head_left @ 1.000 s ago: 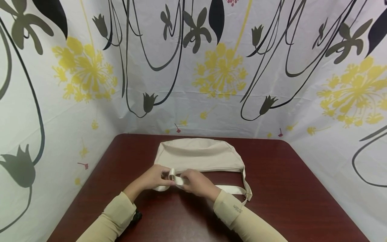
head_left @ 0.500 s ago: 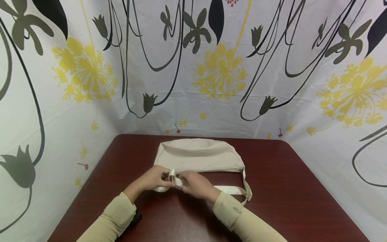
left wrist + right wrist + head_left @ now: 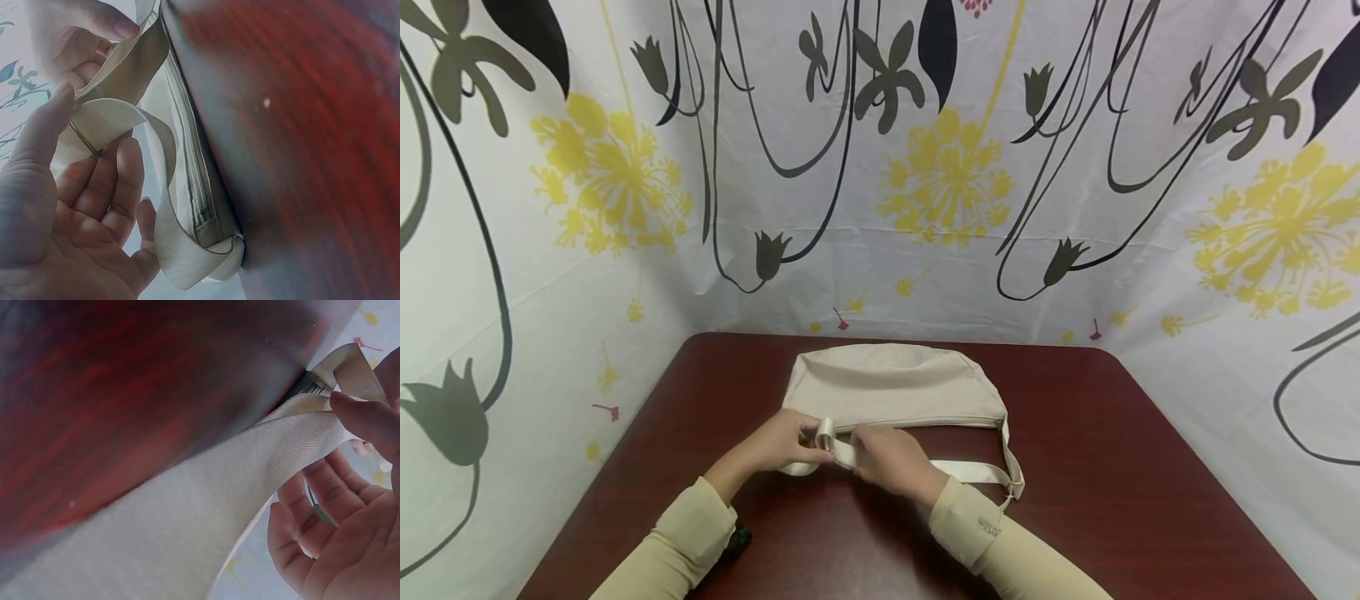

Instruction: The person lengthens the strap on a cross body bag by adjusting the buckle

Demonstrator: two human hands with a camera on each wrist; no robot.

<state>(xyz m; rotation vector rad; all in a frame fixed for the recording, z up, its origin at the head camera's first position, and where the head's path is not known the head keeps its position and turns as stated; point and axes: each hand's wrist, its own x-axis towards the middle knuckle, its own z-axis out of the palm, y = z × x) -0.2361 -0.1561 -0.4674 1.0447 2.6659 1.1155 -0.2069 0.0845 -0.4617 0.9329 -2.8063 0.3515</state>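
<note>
A cream fabric shoulder bag [image 3: 895,385] lies on the table, its zipper along the near edge. Its flat webbing strap [image 3: 973,472] loops out in front. My left hand [image 3: 782,442] pinches the strap at a thin metal slider [image 3: 84,139], between thumb and fingers. A short fold of webbing stands up in a loop there. Just to the right, my right hand [image 3: 895,460] pinches the same strap between thumb and fingers. In the right wrist view the webbing [image 3: 156,531] runs away from that hand toward the camera.
The dark red-brown table [image 3: 1120,500] has rounded far corners. A floral-printed white sheet [image 3: 880,275] surrounds its back and sides. Something small and black [image 3: 739,540] sits beside the left sleeve. At the right, the strap meets a ring [image 3: 1011,487].
My right hand has shifted slightly to the right along the strap, so a little more webbing shows between the hands. My left hand and the bag stay nearly still.
</note>
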